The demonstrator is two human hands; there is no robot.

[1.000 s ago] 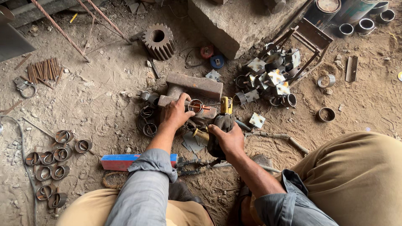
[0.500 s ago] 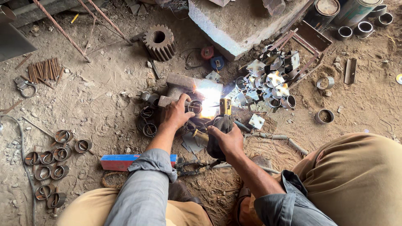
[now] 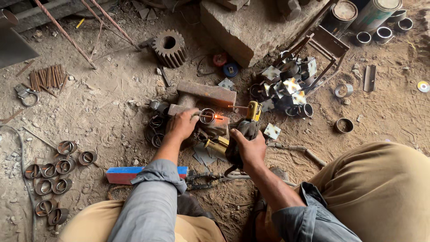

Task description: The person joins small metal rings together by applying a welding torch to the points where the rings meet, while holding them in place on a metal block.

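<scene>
Your left hand (image 3: 181,125) pins a short metal ring (image 3: 207,116) on a rusty steel block (image 3: 206,93) lying on the dirt floor (image 3: 112,103), fingers curled round the ring. Your right hand (image 3: 248,148), through a dark rag, grips a yellow electrode holder (image 3: 253,110); its thin rod's tip glows orange at the ring.

A metal ring (image 3: 207,116) lies on an iron block (image 3: 207,93); gear (image 3: 169,48) at eleven o'clock, bracket pile (image 3: 286,87) at two.
</scene>
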